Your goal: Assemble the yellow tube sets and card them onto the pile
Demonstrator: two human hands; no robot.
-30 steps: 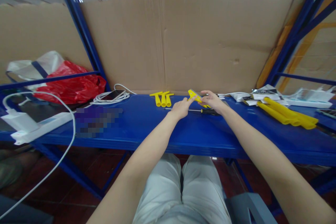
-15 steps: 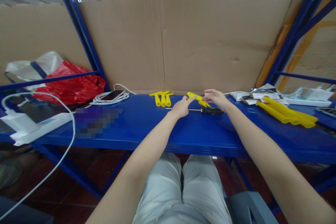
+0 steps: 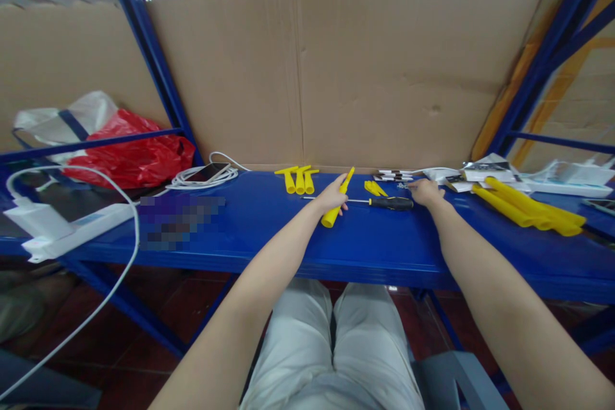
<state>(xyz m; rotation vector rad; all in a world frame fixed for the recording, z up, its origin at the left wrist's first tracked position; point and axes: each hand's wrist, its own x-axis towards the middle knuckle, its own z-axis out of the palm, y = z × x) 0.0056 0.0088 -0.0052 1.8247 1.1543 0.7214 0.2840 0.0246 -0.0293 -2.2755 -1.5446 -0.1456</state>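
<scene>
My left hand is wrapped round a yellow T-shaped plastic piece, its round tube end toward me and its thin crosspiece slanting up and away. Just behind the hand passes the metal shaft of a screwdriver, whose black handle points right. My right hand is farther right, fingertips drawn together at a small group of silvery metal bits, too small to name; what it pinches is hidden. Between the hands lie small flat yellow pieces. Several matching yellow T-shaped pieces stand in a row at the left.
Long yellow tubes lie at the right beside packets and a white power strip. At the left are a coiled white cable, a phone, another power strip and a red bag. Cardboard closes the back.
My left hand now grips the T-shaped piece with its tube end toward me. My right hand has moved away rightward, down to the silvery bits, uncovering small packets behind.
</scene>
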